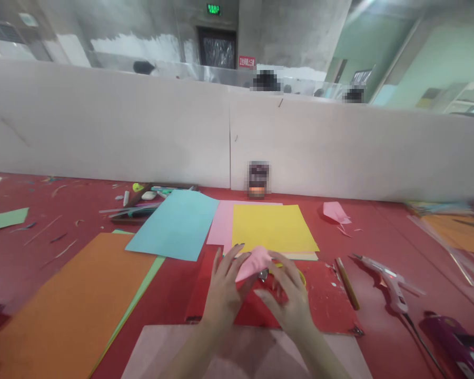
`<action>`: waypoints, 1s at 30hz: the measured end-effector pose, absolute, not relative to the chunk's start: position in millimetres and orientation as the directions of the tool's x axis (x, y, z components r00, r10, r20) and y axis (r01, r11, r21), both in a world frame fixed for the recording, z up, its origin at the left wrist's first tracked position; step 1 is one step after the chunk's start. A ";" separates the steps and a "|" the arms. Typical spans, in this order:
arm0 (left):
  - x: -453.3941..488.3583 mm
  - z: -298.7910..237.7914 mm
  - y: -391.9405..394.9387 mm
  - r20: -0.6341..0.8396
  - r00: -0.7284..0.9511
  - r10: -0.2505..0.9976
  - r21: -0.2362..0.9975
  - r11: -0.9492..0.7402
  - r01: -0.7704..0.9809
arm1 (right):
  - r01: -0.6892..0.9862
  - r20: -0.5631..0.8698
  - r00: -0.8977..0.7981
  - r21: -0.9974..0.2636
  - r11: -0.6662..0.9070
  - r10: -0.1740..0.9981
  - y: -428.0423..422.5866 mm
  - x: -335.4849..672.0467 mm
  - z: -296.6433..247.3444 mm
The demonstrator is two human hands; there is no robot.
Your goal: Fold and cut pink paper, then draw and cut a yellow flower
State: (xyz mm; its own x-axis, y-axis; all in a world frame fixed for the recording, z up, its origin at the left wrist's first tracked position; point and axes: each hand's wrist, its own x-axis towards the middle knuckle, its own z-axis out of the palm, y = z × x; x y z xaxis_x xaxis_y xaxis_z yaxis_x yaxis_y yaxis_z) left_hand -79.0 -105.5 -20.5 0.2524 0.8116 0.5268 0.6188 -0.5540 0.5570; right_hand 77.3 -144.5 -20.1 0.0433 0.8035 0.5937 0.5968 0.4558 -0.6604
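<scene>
Pink folded paper (254, 262) sits between both hands above the red cutting mat (324, 300), which serves as the reference landmark. The left hand (223, 287) has its fingers spread and partly curled, with fingertips pressed onto the left edge of the pink folded paper. The right hand (290, 295) is likewise partly open, its fingers bent over the lower right side of the paper; whether it pinches the paper or only touches it cannot be told. A small metal object shows just under the paper between the hands, too blurred to identify.

Behind the red cutting mat lies a yellow sheet (272, 227), overlapping a pink sheet (221, 223). A light blue sheet (176, 223) lies behind and to the left of the mat, tilted. An orange sheet (71, 300) lies left of the mat, over a green sheet whose edge shows beside it. A glue gun (387, 279) lies right of the mat, near a wooden stick (347, 281) resting along the mat's right edge. A pink paper scrap (335, 211) lies behind and right of the mat. A pale board (158, 352) sits in front of the mat, under the forearms. A white partition (142, 137) stands well behind the mat.
</scene>
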 end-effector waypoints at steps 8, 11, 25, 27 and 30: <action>-79.2 -30.5 -111.2 0.531 0.385 0.755 0.324 -0.600 0.731 | 0.508 0.550 -0.125 -0.679 0.530 0.826 -140.9 60.0 4.1; -74.7 -37.5 -110.8 0.525 0.304 0.795 0.377 -0.538 0.754 | 0.541 0.449 -0.022 -0.746 0.388 0.893 -120.4 75.6 15.8; -68.7 -59.6 -106.4 0.422 0.357 0.834 0.385 -0.521 0.762 | 0.629 0.287 0.266 -0.775 0.060 0.920 4.5 147.6 -8.3; -67.2 -61.1 -106.7 0.423 0.381 0.822 0.363 -0.539 0.760 | 0.643 0.314 0.304 -0.765 0.049 0.900 29.4 158.2 2.5; -65.2 -63.6 -105.8 0.442 0.407 0.800 0.327 -0.566 0.757 | 0.655 0.320 0.337 -0.755 0.024 0.885 74.0 174.6 11.9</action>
State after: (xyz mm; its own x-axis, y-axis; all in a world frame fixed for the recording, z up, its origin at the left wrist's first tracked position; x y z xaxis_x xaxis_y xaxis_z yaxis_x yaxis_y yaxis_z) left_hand -65.2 -105.8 -63.6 0.4071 0.7995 0.4417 0.7566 -0.5660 0.3273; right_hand 174.6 74.0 11.9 0.3369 0.8853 0.3204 0.6550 0.0240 -0.7552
